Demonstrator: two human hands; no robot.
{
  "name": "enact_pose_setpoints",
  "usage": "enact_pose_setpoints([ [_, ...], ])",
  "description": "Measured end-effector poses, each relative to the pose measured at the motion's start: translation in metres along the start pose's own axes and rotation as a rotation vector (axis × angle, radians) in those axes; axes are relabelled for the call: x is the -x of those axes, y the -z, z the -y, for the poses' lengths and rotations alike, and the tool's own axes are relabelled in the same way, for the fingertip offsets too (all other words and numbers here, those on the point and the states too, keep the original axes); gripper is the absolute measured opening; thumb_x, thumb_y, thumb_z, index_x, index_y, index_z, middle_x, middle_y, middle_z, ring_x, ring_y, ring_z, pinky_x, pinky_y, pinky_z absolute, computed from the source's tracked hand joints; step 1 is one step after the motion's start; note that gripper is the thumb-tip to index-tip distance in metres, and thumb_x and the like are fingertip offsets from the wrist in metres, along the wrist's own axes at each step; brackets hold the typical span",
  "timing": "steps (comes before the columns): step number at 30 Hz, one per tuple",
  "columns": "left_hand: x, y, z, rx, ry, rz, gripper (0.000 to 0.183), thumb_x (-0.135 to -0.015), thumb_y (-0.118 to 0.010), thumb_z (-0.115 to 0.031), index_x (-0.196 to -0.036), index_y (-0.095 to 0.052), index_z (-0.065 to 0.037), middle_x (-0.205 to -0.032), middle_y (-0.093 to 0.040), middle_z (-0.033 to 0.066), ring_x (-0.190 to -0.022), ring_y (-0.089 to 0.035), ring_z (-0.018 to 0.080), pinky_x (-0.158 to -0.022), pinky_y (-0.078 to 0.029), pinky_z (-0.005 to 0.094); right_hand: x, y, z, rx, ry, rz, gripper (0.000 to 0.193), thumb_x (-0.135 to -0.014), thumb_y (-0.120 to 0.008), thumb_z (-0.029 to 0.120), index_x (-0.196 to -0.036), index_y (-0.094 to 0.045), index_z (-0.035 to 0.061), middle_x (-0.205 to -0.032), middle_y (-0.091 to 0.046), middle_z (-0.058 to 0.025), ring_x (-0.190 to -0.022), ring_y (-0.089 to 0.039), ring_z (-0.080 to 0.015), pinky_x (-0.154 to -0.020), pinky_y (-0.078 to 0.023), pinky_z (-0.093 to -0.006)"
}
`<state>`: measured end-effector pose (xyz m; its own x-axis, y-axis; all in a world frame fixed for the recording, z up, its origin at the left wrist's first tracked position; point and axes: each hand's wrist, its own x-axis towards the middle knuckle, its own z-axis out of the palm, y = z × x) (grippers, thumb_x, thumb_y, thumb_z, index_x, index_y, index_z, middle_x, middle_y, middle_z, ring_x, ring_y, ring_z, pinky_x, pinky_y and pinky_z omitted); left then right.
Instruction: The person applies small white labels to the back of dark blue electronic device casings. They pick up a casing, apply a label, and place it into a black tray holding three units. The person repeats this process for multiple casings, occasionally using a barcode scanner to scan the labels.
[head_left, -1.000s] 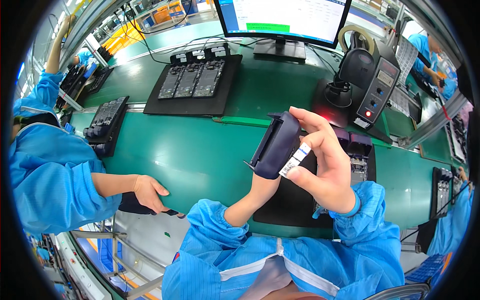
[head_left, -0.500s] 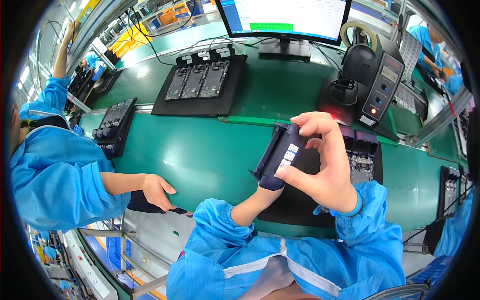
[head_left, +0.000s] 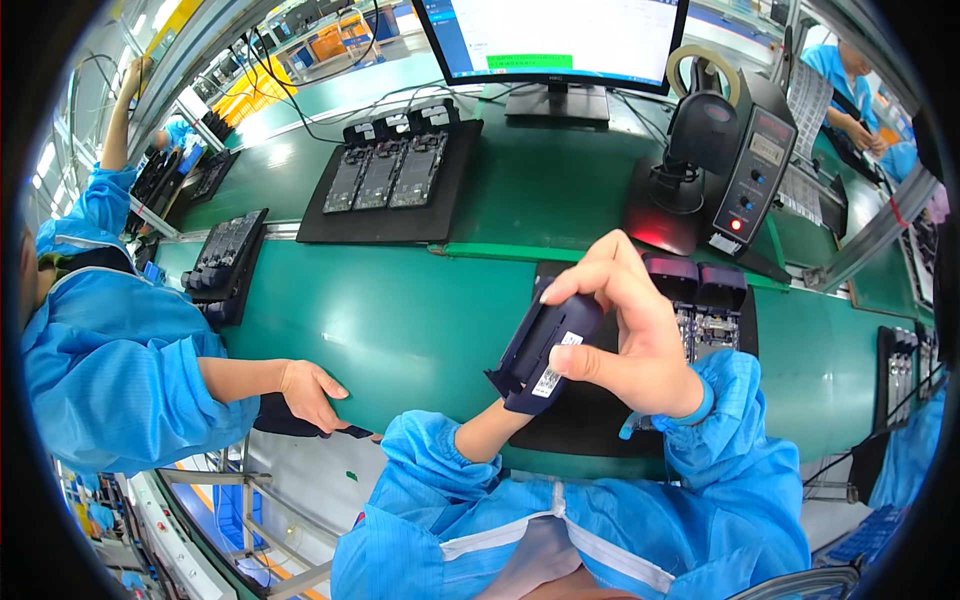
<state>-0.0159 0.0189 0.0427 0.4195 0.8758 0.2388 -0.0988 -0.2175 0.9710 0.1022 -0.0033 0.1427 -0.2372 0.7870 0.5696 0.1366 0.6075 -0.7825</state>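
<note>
A dark plastic housing (head_left: 524,350) with a white label on its side is held tilted above the near bench. My right hand (head_left: 630,335) grips it, with the thumb against the label and a bent forefinger on its upper end. Behind the housing is my left hand (head_left: 494,428); only its wrist side shows, and its fingers are hidden. Below my hands lies a black mat (head_left: 575,425). On it, beyond my right hand, stand opened dark units (head_left: 712,325) with bare circuit boards, partly covered by my hand and sleeve.
A monitor (head_left: 555,40) stands at the back. Right of it are a black scanner on a stand (head_left: 700,135), a tape roll (head_left: 690,60) and a control box (head_left: 755,165). Another black mat (head_left: 440,215) carries opened units. At left, a co-worker's hand (head_left: 312,393) rests at the bench edge.
The housing has moved slightly left and down and has turned in my hands. My right forefinger now bends over its upper end. The co-worker's hand at the bench has barely moved.
</note>
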Motion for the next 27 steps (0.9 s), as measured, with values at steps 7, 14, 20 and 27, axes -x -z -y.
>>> enact_pose_setpoints([
  [7,0.009,0.006,-0.001,-0.12,0.0,0.07,0.038,-0.085,-0.049,-0.014,-0.12,-0.04,-0.001,-0.108,-0.053,0.0113,-0.097,-0.054,0.0183,-0.081,-0.044,0.0295,0.018,0.008,-0.011,-0.014,0.164,-0.106,0.026,-0.067,-0.068,0.023,-0.086,-0.062,0.0065,-0.075,-0.04,-0.0043,-0.072,-0.039,-0.0179,-0.065,-0.032,-0.0275],
  [14,0.011,-0.003,0.023,-0.077,-0.062,-0.079,0.031,-0.079,-0.056,-0.003,-0.108,-0.045,0.0,-0.099,-0.055,0.0093,-0.091,-0.056,0.0152,-0.076,-0.044,0.0258,0.018,0.024,-0.019,0.16,0.246,-0.151,0.034,-0.057,-0.075,0.019,-0.083,-0.057,0.0061,-0.079,-0.042,-0.0077,-0.072,-0.041,-0.0184,-0.063,-0.034,-0.028],
  [20,0.023,0.009,0.047,-0.249,-0.078,0.068,0.034,-0.074,-0.064,-0.018,-0.099,-0.051,0.0,-0.078,-0.063,0.0122,-0.069,-0.062,0.0204,-0.062,-0.047,0.029,0.024,0.061,-0.015,0.274,0.201,-0.219,0.042,-0.052,-0.08,0.023,-0.075,-0.05,0.0051,-0.078,-0.047,-0.0101,-0.072,-0.047,-0.0204,-0.062,-0.04,-0.0301],
  [27,0.014,-0.001,0.04,-0.146,0.042,-0.047,0.038,-0.075,-0.063,-0.017,-0.105,-0.049,0.0,-0.085,-0.062,0.0099,-0.078,-0.06,0.0167,-0.069,-0.047,0.0288,0.017,0.075,-0.029,0.37,0.043,-0.163,0.051,-0.052,-0.081,0.028,-0.079,-0.046,0.0023,-0.074,-0.047,-0.0068,-0.065,-0.049,-0.0193,-0.058,-0.041,-0.028],
])
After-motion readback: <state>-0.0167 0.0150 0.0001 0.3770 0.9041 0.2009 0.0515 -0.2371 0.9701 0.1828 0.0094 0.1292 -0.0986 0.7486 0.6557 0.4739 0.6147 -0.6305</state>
